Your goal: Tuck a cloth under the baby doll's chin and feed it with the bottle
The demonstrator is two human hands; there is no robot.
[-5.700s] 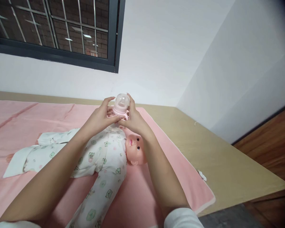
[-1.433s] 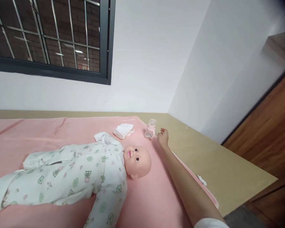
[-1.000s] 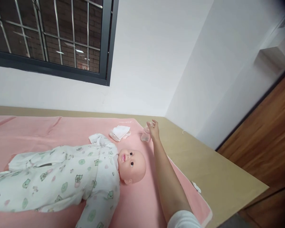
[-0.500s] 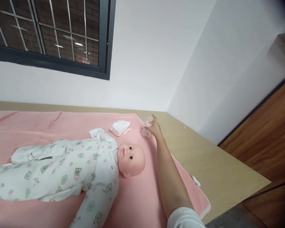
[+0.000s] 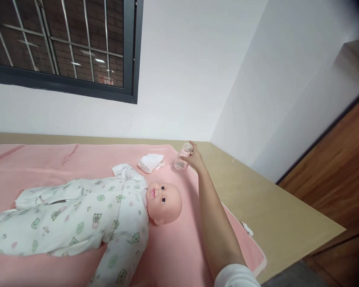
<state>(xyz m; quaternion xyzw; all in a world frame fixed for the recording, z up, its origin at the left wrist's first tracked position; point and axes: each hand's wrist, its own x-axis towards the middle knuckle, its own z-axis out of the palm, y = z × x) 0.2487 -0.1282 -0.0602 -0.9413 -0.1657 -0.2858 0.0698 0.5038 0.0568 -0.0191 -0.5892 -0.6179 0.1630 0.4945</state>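
Note:
My right hand (image 5: 195, 157) reaches out over the far right corner of the pink mat, closed around a small clear baby bottle (image 5: 182, 160). The bottle leans a little, its capped end up and to the right; I cannot tell whether its base touches the mat. Left of the bottle lies a white tissue or cloth (image 5: 151, 162) on a clear plastic wrapper. A baby doll (image 5: 166, 203) in white patterned pyjamas rests on its back, its head below and left of my right hand. My left hand is out of view.
The pink mat (image 5: 173, 255) covers much of a tan tabletop (image 5: 257, 203). A small white item (image 5: 247, 229) lies at the mat's right edge. White walls and a barred window (image 5: 77, 48) stand behind, wooden panels (image 5: 341, 171) on the right.
The bottle in my right hand has shifted slightly left and up, and more of its body shows now. The doll and the white tissue or cloth stay in place.

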